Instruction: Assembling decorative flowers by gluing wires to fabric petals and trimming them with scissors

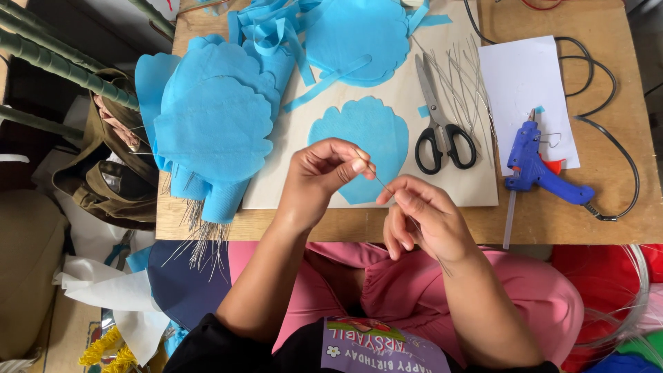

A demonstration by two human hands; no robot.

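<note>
- thin, stiff metal wire (pixel 384 185) spans between both hands above a scalloped blue paper petal (pixel 359 131) on the wooden surface (pixel 608 83).
- left hand (pixel 321 176) fingers pinch its upper end closed.
- right hand (pixel 425 221) fingers nip the lower end.

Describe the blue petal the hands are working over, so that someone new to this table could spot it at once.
Start at the pale board on the wooden table. Near its front edge, just left of the black-handled scissors, lies a blue scalloped petal, partly behind the left hand and right hand pinching a thin wire. Unlike the stacked petals at the left, it lies alone and flat.
</note>
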